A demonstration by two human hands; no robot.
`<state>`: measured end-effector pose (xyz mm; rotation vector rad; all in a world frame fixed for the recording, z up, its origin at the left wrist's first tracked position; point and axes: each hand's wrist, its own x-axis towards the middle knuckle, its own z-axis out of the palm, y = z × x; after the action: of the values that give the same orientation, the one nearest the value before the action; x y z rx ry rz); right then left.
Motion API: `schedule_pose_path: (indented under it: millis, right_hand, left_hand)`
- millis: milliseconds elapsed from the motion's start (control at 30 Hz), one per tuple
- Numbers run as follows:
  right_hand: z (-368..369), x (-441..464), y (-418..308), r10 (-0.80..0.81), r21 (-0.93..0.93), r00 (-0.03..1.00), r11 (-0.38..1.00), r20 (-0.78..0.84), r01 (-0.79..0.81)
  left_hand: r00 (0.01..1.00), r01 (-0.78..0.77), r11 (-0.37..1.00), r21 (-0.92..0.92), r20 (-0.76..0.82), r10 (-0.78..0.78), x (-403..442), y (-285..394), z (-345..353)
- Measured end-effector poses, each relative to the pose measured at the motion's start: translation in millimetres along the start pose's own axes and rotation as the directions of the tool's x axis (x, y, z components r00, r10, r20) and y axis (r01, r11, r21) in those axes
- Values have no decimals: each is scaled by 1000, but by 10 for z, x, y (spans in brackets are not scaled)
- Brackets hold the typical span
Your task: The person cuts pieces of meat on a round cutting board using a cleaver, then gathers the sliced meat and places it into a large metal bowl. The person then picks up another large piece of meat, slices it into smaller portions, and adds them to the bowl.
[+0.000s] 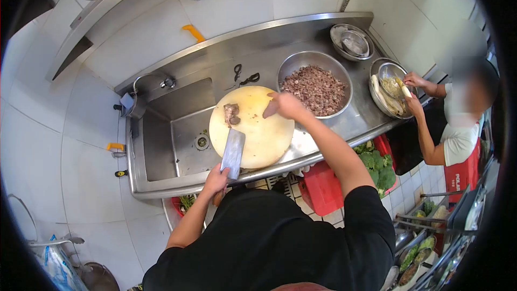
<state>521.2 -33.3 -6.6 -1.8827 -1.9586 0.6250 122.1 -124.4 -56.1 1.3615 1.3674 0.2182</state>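
My left hand (216, 179) is closed round the handle of a cleaver (233, 151), whose broad blade lies over the near left part of a round cutting board (258, 145). A chunk of brownish meat (231, 113) sits on the board just beyond the blade's tip. At the board's right side, my right hand (288, 106) grips a greyish-pink piece of meat (270, 109), its fingers partly hidden. Close to that hand stands a large metal bowl (349, 97) filled with chopped meat (315, 89).
The board rests beside a sink basin (183, 151) with a faucet (167, 82). Black scissors (249, 79) lie behind it. On the right, a co-worker (460, 134) handles pale food over a bowl (385, 109). Broccoli (379, 167) and a red crate (321, 188) stand below the counter.
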Motion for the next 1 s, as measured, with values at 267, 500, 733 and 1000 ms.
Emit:
schedule_pose_path:
  millis: [267, 500, 733, 1000]
  right_hand:
    - [736, 469, -172, 286, -441, 958, 861, 10, -253]
    - [275, 461, -416, 280, -460, 949, 868, 143, -187]
    - [658, -217, -816, -105, -128, 930, 990, -353, 63]
    - [1922, -560, -1027, 361, 144, 787, 931, -500, -335]
  left_hand:
    - [1000, 13, 990, 138, -11, -11, 94, 277, 41]
    - [987, -94, 979, 180, 149, 67, 283, 127, -407]
    - [957, -82, 984, 157, 287, 34, 369, -59, -938]
    - [944, -247, 875, 417, 306, 121, 715, 141, -975]
